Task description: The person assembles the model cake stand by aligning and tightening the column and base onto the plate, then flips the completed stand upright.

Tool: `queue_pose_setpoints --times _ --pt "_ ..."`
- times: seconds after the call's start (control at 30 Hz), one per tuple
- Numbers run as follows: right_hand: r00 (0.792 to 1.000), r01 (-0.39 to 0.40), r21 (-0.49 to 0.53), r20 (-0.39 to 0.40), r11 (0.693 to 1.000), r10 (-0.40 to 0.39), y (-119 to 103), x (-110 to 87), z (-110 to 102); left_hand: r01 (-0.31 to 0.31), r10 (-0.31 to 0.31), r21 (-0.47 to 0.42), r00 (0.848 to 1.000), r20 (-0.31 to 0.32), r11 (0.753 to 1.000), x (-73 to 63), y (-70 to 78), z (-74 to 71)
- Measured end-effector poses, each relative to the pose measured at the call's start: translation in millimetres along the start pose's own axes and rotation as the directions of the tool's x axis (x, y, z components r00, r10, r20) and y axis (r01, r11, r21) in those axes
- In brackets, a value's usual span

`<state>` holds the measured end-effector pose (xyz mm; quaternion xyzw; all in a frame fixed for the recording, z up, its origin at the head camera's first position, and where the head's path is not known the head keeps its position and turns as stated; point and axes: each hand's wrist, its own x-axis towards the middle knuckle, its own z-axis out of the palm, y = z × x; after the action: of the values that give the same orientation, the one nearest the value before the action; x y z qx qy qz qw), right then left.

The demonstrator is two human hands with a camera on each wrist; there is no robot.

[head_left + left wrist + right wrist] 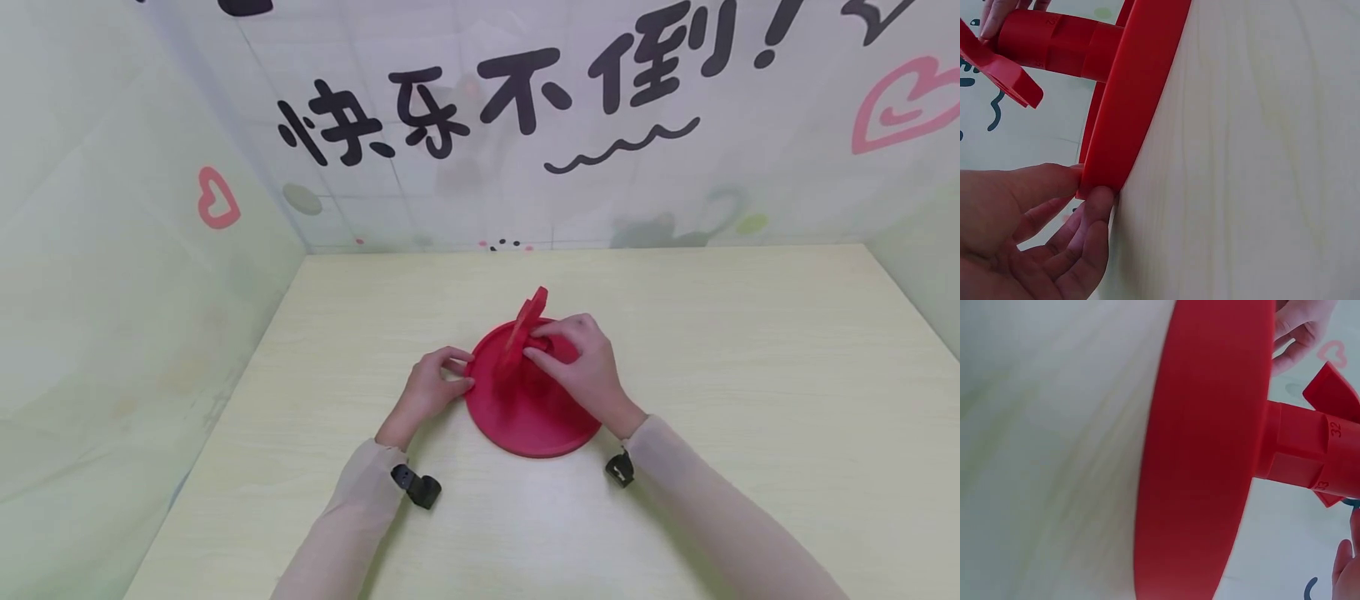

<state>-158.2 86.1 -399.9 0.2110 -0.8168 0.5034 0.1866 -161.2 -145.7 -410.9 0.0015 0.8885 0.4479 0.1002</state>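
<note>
A round red base with a raised rim lies flat on the table. From it rises a thick red post stamped with small numerals, "32" among them in the right wrist view. Near the post's top a flat red piece with a lobed end juts out at a tilt. My left hand pinches the base's left rim between thumb and fingers. Thumb and fingers of my right hand pinch the top of the post beside the flat piece; their exact contact is partly hidden.
Pale wood-grain table spreads around the base. A printed cloth with black lettering hangs behind, and pale cloth hangs at the left. Black wrist devices sit on both sleeves.
</note>
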Motion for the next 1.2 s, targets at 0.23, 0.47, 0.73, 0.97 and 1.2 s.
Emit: queue_pose_setpoints --times 0.23,0.47,0.73,0.97,1.2 --pt "1.000 0.021 0.001 0.015 1.000 -0.021 1.4 -1.0 -4.6 0.012 -0.012 -0.018 1.000 0.003 1.000 -0.2 1.3 1.2" --pt "0.999 0.026 0.066 0.031 0.997 -0.029 3.1 -3.4 -8.0 -0.002 0.003 -0.020 1.000 0.013 1.000 1.3 3.5 4.6" --pt "0.992 0.006 0.144 0.127 0.990 -0.025 0.9 5.5 -13.2 0.018 -0.018 -0.010 1.000 0.012 1.000 -0.6 4.4 2.9" --pt "0.974 0.093 0.104 0.199 0.990 -0.113 -0.6 15.1 -19.7 0.033 -0.032 -0.033 0.999 0.030 0.999 -0.4 4.0 2.6" --pt "0.939 0.238 -0.026 0.261 0.971 -0.223 -3.5 20.6 -24.8 0.029 -0.028 -0.031 0.999 0.027 0.999 -0.3 4.1 2.7"
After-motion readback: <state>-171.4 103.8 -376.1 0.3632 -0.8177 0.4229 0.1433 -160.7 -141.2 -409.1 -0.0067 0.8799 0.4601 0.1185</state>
